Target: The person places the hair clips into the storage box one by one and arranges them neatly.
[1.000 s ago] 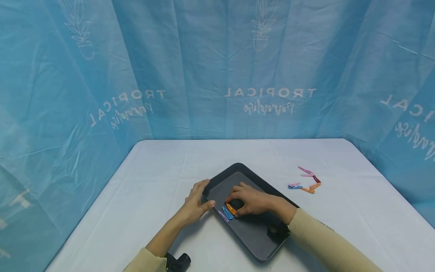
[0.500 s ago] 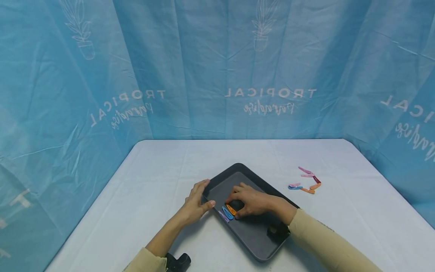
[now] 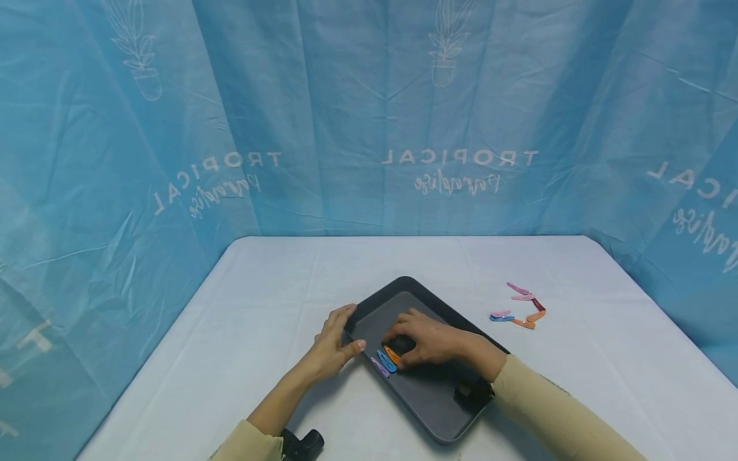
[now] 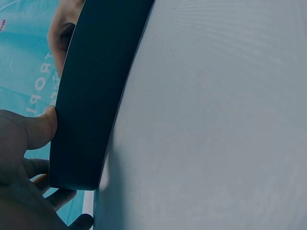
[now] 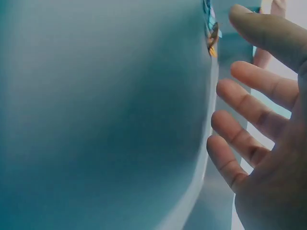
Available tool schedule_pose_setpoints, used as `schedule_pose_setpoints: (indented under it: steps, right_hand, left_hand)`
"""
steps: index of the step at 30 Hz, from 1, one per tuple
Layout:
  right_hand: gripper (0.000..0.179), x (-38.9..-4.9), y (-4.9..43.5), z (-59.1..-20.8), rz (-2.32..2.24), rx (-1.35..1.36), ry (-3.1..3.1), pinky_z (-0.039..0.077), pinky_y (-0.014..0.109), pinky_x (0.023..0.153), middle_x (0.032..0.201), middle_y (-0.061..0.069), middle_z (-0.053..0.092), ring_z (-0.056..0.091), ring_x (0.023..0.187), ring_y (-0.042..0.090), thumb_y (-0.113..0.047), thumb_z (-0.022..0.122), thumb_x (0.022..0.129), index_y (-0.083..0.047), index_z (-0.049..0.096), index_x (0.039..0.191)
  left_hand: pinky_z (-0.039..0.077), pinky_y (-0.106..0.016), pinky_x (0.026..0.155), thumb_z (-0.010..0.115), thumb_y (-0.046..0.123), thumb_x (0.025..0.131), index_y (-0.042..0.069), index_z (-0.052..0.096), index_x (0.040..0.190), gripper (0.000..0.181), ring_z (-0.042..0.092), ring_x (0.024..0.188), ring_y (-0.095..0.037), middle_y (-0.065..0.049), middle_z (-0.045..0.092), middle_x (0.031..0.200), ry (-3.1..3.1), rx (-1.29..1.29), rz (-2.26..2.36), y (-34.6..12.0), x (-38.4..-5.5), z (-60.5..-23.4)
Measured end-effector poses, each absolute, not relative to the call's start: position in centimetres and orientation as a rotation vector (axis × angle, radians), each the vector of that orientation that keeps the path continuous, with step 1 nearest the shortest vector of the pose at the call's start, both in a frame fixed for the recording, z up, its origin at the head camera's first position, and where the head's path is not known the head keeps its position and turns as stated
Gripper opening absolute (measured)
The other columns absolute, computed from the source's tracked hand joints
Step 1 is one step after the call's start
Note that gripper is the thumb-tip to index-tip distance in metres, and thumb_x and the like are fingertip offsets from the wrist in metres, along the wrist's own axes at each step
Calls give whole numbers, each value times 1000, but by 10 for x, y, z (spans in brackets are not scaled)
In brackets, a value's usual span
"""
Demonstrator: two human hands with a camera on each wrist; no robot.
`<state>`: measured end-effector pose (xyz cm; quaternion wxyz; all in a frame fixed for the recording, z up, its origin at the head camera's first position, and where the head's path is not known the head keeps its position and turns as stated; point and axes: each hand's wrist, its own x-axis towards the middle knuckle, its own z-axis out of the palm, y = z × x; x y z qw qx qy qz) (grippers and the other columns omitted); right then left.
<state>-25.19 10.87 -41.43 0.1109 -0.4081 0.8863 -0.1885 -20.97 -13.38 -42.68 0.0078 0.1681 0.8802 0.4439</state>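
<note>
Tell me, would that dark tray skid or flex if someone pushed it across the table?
The dark tray looks stiff: its rim stays an even curve under the left hand. It probably slides easily, lying flat on the smooth white tablecloth. It seems light, being shallow and thin-walled, so the hair clips might shift.

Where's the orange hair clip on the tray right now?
In the head view, the orange hair clip lies on the dark tray by its left edge, beside the blue clip, at the right hand fingertips.
</note>
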Motion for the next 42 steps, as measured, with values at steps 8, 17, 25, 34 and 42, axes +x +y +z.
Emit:
schedule_pose_setpoints:
  steps: [8, 17, 25, 34, 42]
  right_hand:
    - [46, -250, 118, -395, -651, -1147, 2701, 42, 46, 98, 117, -1, 57, 47, 114, 21, -30, 74, 81, -15, 62, 123]
    - [50, -252, 145, -376, -730, -1100, 2831, 45, 40, 87, 119, 1, 58, 48, 108, 21, -33, 73, 82, -15, 60, 126]
    - [48, -251, 182, -367, -856, -946, 3022, 45, 43, 85, 116, 4, 60, 49, 105, 21, -31, 74, 81, -12, 61, 123]
    - [50, -248, 223, -368, -902, -659, 3180, 47, 50, 80, 118, 15, 60, 50, 108, 32, -31, 72, 83, -7, 59, 125]
    - [53, -243, 256, -381, -892, -375, 3273, 48, 52, 79, 120, 23, 57, 47, 106, 36, -30, 71, 83, 0, 58, 125]
  left_hand:
    - [4, -77, 101, 62, 22, 90, 5, 27, 148, 70, 19, 141, -43, -18, 25, 151, 2756, 513, 1379, -133, -209, -427]
    - [4, -77, 102, 63, 23, 89, 5, 28, 147, 70, 20, 141, -43, -17, 26, 151, 2760, 515, 1389, -133, -209, -428]
    - [5, -77, 102, 62, 24, 90, 5, 27, 148, 70, 19, 141, -43, -17, 25, 151, 2756, 522, 1380, -134, -209, -428]
    - [4, -77, 102, 61, 23, 90, 4, 27, 147, 70, 19, 141, -44, -18, 26, 151, 2761, 525, 1378, -134, -209, -428]
    - [5, -76, 103, 63, 21, 90, 5, 26, 148, 70, 19, 142, -42, -17, 25, 151, 2756, 511, 1388, -134, -209, -427]
